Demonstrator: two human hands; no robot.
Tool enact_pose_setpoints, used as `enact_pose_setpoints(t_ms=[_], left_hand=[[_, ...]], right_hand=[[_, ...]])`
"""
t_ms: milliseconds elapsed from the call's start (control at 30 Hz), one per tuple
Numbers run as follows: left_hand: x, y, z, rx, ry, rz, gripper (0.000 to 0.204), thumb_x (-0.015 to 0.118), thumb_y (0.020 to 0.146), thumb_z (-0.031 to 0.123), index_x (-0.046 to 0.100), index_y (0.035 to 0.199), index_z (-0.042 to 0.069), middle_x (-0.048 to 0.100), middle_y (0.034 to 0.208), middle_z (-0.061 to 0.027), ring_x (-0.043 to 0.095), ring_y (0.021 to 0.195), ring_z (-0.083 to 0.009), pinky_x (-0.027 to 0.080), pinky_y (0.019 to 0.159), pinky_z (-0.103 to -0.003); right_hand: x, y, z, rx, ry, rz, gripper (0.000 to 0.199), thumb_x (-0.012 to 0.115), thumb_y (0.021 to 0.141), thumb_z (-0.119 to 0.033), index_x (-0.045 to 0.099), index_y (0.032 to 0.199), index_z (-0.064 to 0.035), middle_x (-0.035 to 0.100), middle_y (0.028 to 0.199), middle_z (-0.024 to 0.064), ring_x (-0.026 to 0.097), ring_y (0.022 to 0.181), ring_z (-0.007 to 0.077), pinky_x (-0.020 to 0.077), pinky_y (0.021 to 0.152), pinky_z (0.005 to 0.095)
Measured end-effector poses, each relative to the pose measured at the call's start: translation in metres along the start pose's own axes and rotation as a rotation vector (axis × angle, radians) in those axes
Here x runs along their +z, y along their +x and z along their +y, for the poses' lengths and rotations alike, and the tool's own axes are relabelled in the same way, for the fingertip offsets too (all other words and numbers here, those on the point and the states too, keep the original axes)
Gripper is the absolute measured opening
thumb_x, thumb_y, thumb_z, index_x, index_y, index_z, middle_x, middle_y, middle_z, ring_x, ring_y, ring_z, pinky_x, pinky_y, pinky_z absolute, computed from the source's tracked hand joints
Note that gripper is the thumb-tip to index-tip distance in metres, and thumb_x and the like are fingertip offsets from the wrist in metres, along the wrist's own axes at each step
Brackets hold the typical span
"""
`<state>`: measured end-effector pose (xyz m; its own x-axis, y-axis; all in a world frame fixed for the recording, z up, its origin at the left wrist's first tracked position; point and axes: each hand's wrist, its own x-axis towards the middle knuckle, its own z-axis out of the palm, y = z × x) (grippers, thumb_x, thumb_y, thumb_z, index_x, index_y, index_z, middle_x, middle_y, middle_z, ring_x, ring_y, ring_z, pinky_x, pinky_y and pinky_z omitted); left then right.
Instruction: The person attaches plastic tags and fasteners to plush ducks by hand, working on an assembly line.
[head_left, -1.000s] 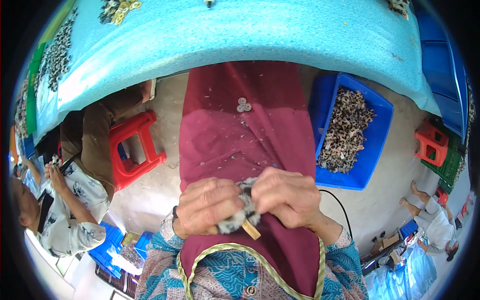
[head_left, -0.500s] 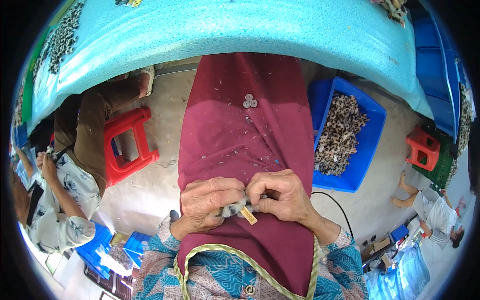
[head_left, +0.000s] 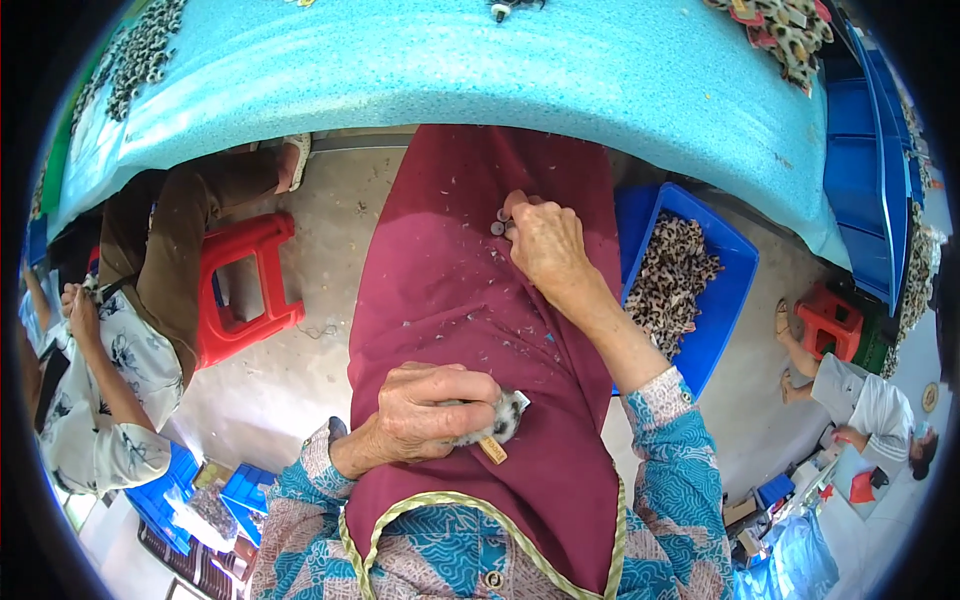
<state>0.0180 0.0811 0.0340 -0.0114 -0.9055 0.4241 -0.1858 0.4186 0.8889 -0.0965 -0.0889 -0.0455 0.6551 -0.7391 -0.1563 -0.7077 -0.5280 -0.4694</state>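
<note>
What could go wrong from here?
The small grey discs lie on the cloth apron by the right hand's fingers; a nudge might send one sliding off.
Only the left hand grips the spotted furry piece, so it could slip or turn.
Pale lint dots the apron and might cling to the discs.

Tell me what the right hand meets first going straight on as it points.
Likely the small grey discs on the maroon apron: they lie right at the right hand's fingertips, contact unclear. Past them, apron, then apparently the turquoise table cover's edge; depth is uncertain.
</note>
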Motion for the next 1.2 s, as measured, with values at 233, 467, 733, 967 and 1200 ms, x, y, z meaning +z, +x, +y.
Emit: enact_pose_setpoints(t_ms=[233,467,733,967,1200], left_hand=[[-0.01,-0.003,0.002,-0.021,-0.002,0.173,0.012,0.067,0.066,0.004,0.066,0.078,0.005,0.059,0.084,-0.0088,0.064,0.065,-0.0221,0.052,0.052,-0.029],[-0.013,-0.005,0.002,-0.075,-0.019,0.139,0.014,0.07,0.065,0.005,0.068,0.078,0.005,0.06,0.089,-0.0097,0.063,0.07,-0.0215,0.051,0.057,-0.028],[-0.011,-0.011,0.005,-0.131,0.008,0.132,0.017,0.062,0.08,0.019,0.068,0.081,0.003,0.058,0.095,-0.0115,0.059,0.079,-0.0192,0.05,0.065,-0.028],[-0.014,-0.015,0.0,-0.18,0.063,0.128,0.034,0.056,0.086,0.033,0.068,0.084,0.002,0.057,0.096,-0.0125,0.059,0.081,-0.0213,0.05,0.069,-0.03],[-0.009,-0.01,0.002,-0.204,0.09,0.175,0.021,0.063,0.079,0.022,0.067,0.083,0.002,0.057,0.095,-0.0119,0.059,0.08,-0.0205,0.049,0.068,-0.03]], right_hand=[[-0.021,-0.014,-0.004,0.032,0.267,-0.025,0.013,0.061,0.075,-0.005,0.06,0.087,-0.0017,0.064,0.082,0.0121,0.063,0.069,0.0263,0.05,0.064,0.0366],[-0.065,-0.072,-0.06,-0.042,0.996,-0.278,0.012,0.059,0.079,0.003,0.063,0.09,0.0012,0.062,0.082,0.0069,0.059,0.073,0.0112,0.0469,0.063,0.0228],[-0.066,-0.095,-0.065,0.03,1.114,-0.213,0.013,0.06,0.077,0.002,0.063,0.09,0.0017,0.063,0.077,0.0111,0.062,0.066,0.0171,0.047,0.058,0.0274],[-0.064,-0.099,-0.065,0.094,1.176,-0.221,0.013,0.058,0.08,0.001,0.064,0.092,0.0018,0.065,0.079,0.0095,0.062,0.068,0.0131,0.0479,0.06,0.025],[-0.063,-0.101,-0.063,0.137,1.166,-0.277,0.013,0.058,0.082,0.001,0.064,0.094,0.0025,0.066,0.087,0.0082,0.062,0.08,0.0127,0.05,0.071,0.0237]])
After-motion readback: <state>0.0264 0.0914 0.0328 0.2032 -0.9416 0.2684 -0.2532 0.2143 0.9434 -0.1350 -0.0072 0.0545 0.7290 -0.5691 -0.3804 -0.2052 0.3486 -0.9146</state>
